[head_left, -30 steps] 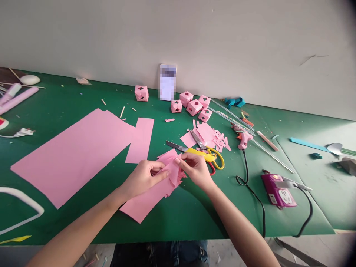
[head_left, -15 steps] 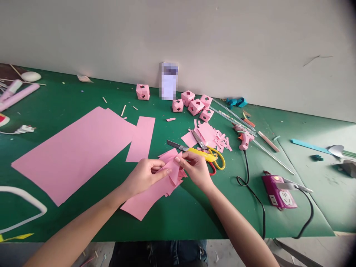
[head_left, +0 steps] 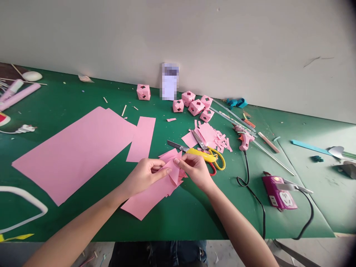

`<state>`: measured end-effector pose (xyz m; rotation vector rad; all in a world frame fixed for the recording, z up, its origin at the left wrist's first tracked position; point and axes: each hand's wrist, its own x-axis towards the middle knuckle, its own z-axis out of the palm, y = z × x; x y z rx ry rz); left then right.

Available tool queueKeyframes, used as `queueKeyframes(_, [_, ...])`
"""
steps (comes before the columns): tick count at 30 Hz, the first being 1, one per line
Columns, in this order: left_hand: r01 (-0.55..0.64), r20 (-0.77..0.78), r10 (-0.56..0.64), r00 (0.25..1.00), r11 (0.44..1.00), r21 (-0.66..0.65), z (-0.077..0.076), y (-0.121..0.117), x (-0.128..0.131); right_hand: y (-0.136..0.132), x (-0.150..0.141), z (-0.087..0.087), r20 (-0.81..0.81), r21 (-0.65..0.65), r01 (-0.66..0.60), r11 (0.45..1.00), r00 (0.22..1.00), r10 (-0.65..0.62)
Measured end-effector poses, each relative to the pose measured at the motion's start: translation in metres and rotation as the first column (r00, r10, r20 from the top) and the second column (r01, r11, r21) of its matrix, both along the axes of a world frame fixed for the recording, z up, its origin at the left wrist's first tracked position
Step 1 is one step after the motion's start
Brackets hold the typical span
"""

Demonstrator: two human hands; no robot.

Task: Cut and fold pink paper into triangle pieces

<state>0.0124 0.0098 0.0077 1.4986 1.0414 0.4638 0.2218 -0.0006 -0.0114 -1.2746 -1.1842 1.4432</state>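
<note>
Between my two hands is a pink paper strip (head_left: 151,196), its upper end folded into a pointed flap. My left hand (head_left: 144,173) pinches the strip near its middle, thumb on top and fingers curled behind. With thumb and forefinger, my right hand (head_left: 194,168) grips the folded tip. More folded pink paper pieces lie under the strip, partly covered by it and my hands. Just beyond my right hand lie a yellow utility knife (head_left: 201,154) with its blade out and scissors (head_left: 219,157) with yellow and red handles.
Large pink sheets (head_left: 75,152) and a smaller pink rectangle (head_left: 141,139) lie left. Several pink paper cubes (head_left: 196,106) stand near a phone (head_left: 169,81) at the wall. Paper scraps (head_left: 207,134), a glue gun (head_left: 246,140) with its cord and a purple power socket (head_left: 279,192) are right.
The folded flap at the strip's end has shifted very slightly under my right fingers. Both hands keep nearly the same place and grip.
</note>
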Motion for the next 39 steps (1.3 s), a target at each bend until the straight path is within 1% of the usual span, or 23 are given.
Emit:
queueKeyframes(6, [0.013,0.017,-0.013,1.000,1.000,-0.020,0.0009,0.0002,-0.0005,-0.0023,0.0011,0.0037,-0.021,0.007,-0.015,1.000,1.000,0.015])
queueKeyframes(11, [0.018,0.018,-0.017,1.000,1.000,-0.016,0.0008,0.0005,0.0002,-0.0023,0.0003,0.0033,-0.022,0.001,-0.040,0.999,0.999,0.040])
queueKeyframes(14, [0.016,0.024,-0.016,1.000,1.000,-0.009,0.0008,0.0006,0.0008,-0.0022,0.0000,0.0022,-0.003,0.045,-0.045,0.998,0.999,0.045])
queueKeyframes(19, [0.022,0.038,-0.021,0.999,0.999,-0.032,0.0039,0.0015,-0.0006,-0.0030,0.0004,0.0015,0.061,0.118,-0.046,0.992,0.997,0.039])
queueKeyframes(21, [-0.007,0.055,0.009,0.998,0.999,-0.033,0.0059,0.0023,-0.0015,-0.0031,0.0005,0.0019,0.081,0.133,-0.039,0.990,0.996,0.028])
queueKeyframes(24, [-0.091,0.055,0.091,0.994,0.996,-0.003,0.0073,0.0033,-0.0025,-0.0029,0.0001,0.0031,0.082,0.135,-0.026,0.990,0.997,0.014])
queueKeyframes(27, [-0.154,0.050,0.152,0.987,0.988,0.032,0.0055,0.0030,-0.0031,-0.0026,-0.0003,0.0046,0.059,0.097,-0.011,0.995,0.998,0.005])
queueKeyframes(32, [-0.246,0.099,0.239,0.966,0.968,0.058,0.0038,0.0002,-0.0023,-0.0016,0.0010,0.0039,0.023,0.043,-0.044,0.998,0.999,0.043])
queueKeyframes(34, [-0.261,0.105,0.254,0.962,0.963,0.061,0.0054,-0.0005,-0.0016,-0.0011,0.0018,0.0022,0.033,0.046,-0.036,0.998,0.999,0.034])
queueKeyframes(37, [-0.239,0.112,0.230,0.967,0.968,0.072,0.0070,0.0001,-0.0010,-0.0010,0.0027,0.0009,0.046,0.065,-0.024,0.998,0.999,0.021])
queueKeyframes(39, [-0.247,0.129,0.237,0.963,0.967,0.068,0.0064,0.0012,-0.0006,-0.0020,0.0024,0.0013,0.057,0.076,-0.050,0.996,0.997,0.046])
